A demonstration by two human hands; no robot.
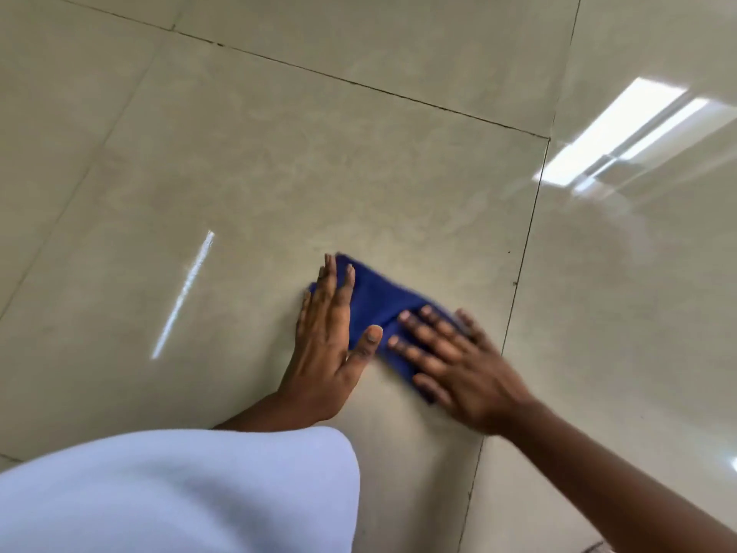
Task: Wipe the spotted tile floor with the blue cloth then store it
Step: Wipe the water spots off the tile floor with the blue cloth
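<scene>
A folded blue cloth (pixel 377 301) lies flat on a glossy beige floor tile (pixel 247 185), near the tile's right grout line. My left hand (pixel 325 337) presses flat on the cloth's left end, fingers spread and pointing away from me. My right hand (pixel 458 365) lies flat on the cloth's right end, fingers spread and pointing left; it looks blurred. Parts of the cloth are hidden under both palms. No spots are plain on the tile around the cloth.
Dark grout lines (pixel 522 257) run to the right of the cloth and across the far side of the tile. A white garment (pixel 179 492) over my leg fills the lower left. A bright window reflection (pixel 614 137) shines on the tile at the right.
</scene>
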